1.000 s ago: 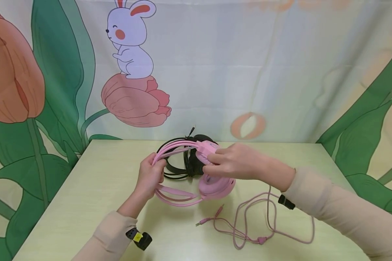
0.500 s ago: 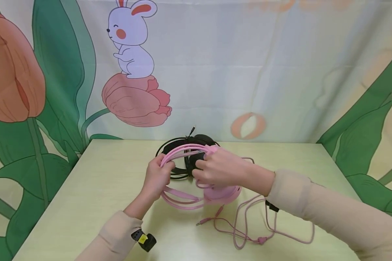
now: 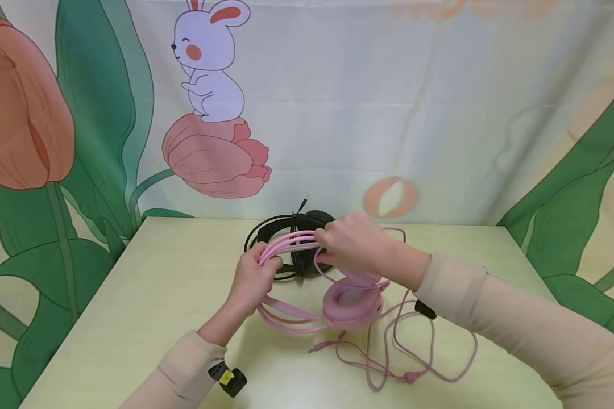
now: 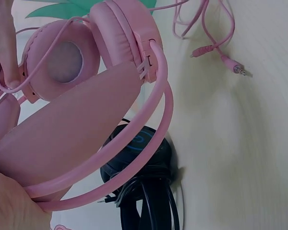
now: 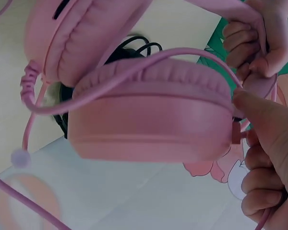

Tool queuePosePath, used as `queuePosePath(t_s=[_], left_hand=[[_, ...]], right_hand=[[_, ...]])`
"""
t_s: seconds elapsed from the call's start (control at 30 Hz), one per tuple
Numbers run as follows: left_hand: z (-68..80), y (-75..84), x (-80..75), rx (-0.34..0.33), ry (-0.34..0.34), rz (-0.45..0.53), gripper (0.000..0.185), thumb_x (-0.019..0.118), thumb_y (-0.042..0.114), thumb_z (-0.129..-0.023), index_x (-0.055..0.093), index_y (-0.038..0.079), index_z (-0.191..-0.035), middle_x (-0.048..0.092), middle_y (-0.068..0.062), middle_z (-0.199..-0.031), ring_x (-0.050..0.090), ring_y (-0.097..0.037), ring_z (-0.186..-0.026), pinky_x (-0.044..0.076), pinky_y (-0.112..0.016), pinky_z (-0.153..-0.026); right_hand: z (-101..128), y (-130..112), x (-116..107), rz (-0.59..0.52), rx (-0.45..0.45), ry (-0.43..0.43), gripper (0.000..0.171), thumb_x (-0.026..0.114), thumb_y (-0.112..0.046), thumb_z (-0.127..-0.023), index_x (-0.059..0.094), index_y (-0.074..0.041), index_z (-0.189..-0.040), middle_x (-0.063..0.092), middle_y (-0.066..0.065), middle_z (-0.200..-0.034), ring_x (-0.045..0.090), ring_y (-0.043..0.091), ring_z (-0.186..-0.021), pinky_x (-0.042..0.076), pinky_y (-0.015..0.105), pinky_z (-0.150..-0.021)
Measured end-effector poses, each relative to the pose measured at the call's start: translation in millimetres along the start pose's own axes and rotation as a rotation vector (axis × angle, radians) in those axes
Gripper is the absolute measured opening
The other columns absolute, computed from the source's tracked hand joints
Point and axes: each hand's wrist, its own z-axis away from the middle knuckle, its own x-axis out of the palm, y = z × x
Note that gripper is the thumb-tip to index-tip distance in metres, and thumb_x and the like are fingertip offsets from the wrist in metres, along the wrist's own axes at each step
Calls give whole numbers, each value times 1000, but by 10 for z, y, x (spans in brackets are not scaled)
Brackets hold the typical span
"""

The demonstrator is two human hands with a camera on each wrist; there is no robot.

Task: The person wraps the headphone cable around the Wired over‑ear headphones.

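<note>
Pink over-ear headphones (image 3: pixel 352 309): left hand (image 3: pixel 253 277), fingers curled round headband (image 4: pixel 67 124); right hand (image 3: pixel 355 244), fingers pinching cable (image 5: pixel 134 69). Black headphones (image 3: pixel 304 262), eleven o'clock. Pink jack plug (image 4: pixel 233 65), six o'clock.

Pale tabletop (image 3: pixel 176 281), black headphones (image 3: pixel 301 262) near the far edge, loosely looped pink cable (image 3: pixel 411 376) nearer the front

A cloth backdrop (image 3: pixel 327 125) is hanging behind a pale counter (image 3: pixel 133 318), showing a cartoon rabbit (image 3: pixel 216 94) and large tulips (image 3: pixel 23 108), while a person (image 3: pixel 522 324) is wearing black wrist devices (image 3: pixel 233 382): this is looking like a staged recording corner, whether in a home or studio being unclear.
</note>
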Motion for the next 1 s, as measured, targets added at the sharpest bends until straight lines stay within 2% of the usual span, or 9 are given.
queuePosePath(t_s=[0.03, 0.13, 0.2, 0.27, 0.4, 0.53, 0.73, 1.0], left_hand=[[32, 40, -5, 4, -7, -6, 6, 51, 2, -80, 46, 4, -77, 31, 5, -50, 32, -5, -39, 25, -18, -39], [30, 4, -5, 9, -19, -10, 8, 50, 3, -80, 44, 4, -75, 30, 5, -50, 31, -6, -40, 25, -18, -38], [-23, -102, -1, 7, -27, -3, 9, 51, 5, -80, 43, 6, -75, 30, 5, -50, 31, -7, -39, 24, -19, -38], [-85, -220, 1, 5, -37, 8, 9, 51, 5, -80, 43, 5, -76, 30, 4, -50, 30, -8, -39, 24, -19, -37], [-75, -235, -17, -6, -81, 59, 7, 49, 3, -81, 43, 4, -78, 31, 4, -49, 29, -8, -39, 23, -19, -37], [-68, -261, -44, -11, -154, 168, 6, 46, -2, -82, 42, 3, -81, 31, 3, -48, 28, -7, -39, 22, -19, -38], [-63, -325, -101, 3, -252, 296, 8, 42, -3, -83, 39, 3, -79, 30, 2, -49, 24, -6, -41, 19, -19, -39], [-78, -416, -148, 57, -377, 412, 2, 39, -1, -83, 38, 0, -82, 28, 3, -52, 23, -5, -42, 16, -20, -39]], right_hand=[[-2, 16, -6, -28, 30, -17, 31, 65, -46, -79, 55, -17, -73, 51, -7, -58, 46, 11, -46, 35, 28, -38], [-4, 87, -17, -145, 99, -66, 29, 64, -41, -80, 50, -19, -69, 43, -9, -55, 42, 10, -48, 30, 27, -38], [-3, 140, -18, -244, 122, -95, 28, 62, -37, -82, 46, -19, -67, 37, -10, -54, 36, 8, -49, 24, 25, -40], [1, 195, -12, -349, 125, -105, 26, 60, -32, -82, 45, -19, -67, 35, -10, -55, 34, 7, -50, 21, 23, -42], [9, 294, 8, -543, 106, -105, 18, 60, -27, -83, 51, -16, -73, 41, -9, -58, 36, 5, -51, 26, 21, -45], [32, 381, 38, -695, 107, -104, 13, 61, -24, -84, 52, -15, -80, 43, -6, -62, 37, 6, -54, 29, 21, -48], [62, 443, 72, -811, 145, -114, 9, 60, -22, -85, 52, -18, -86, 44, -4, -68, 41, 8, -58, 33, 23, -52], [84, 489, 135, -900, 111, -108, 7, 59, -21, -87, 55, -18, -82, 48, -6, -68, 45, 9, -60, 38, 23, -57]])
